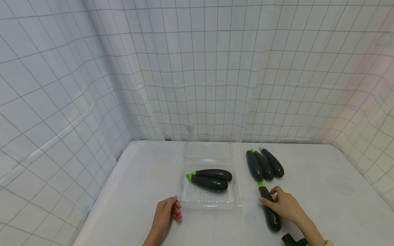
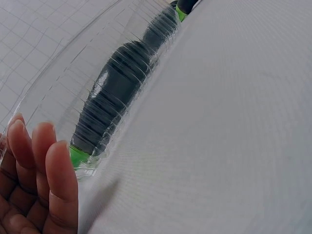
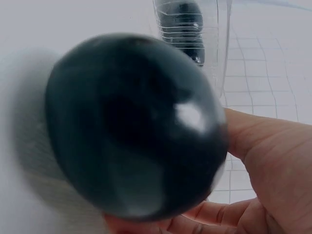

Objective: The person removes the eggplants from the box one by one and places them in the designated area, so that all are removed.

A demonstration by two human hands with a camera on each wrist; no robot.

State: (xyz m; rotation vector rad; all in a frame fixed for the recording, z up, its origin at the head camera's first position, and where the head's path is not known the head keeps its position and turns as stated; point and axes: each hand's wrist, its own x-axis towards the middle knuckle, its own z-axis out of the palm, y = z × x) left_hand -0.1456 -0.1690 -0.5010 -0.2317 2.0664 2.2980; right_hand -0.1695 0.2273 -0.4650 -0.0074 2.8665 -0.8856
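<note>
A dark eggplant [image 1: 271,213] with a green stem lies on the table right of the clear plastic container, and my right hand [image 1: 284,205] grips it round the middle with thumb and fingers. Its rounded end [image 3: 136,131] fills much of the right wrist view. The open container [image 1: 209,205] holds two eggplants [image 1: 209,182] side by side, green stems to the left. At the container's near left corner, my left hand [image 1: 167,212] pinches the rim between thumb and index finger. Its other fingers [image 2: 61,170] are partly bent beside the wall in the left wrist view.
Three more eggplants [image 1: 264,164] lie together at the back right of the white table [image 1: 147,164]. The container's lid [image 1: 207,150] is folded back behind it. Gridded white curtains [image 1: 200,85] stand around the table. A black object [image 1: 293,240] shows at the right wrist.
</note>
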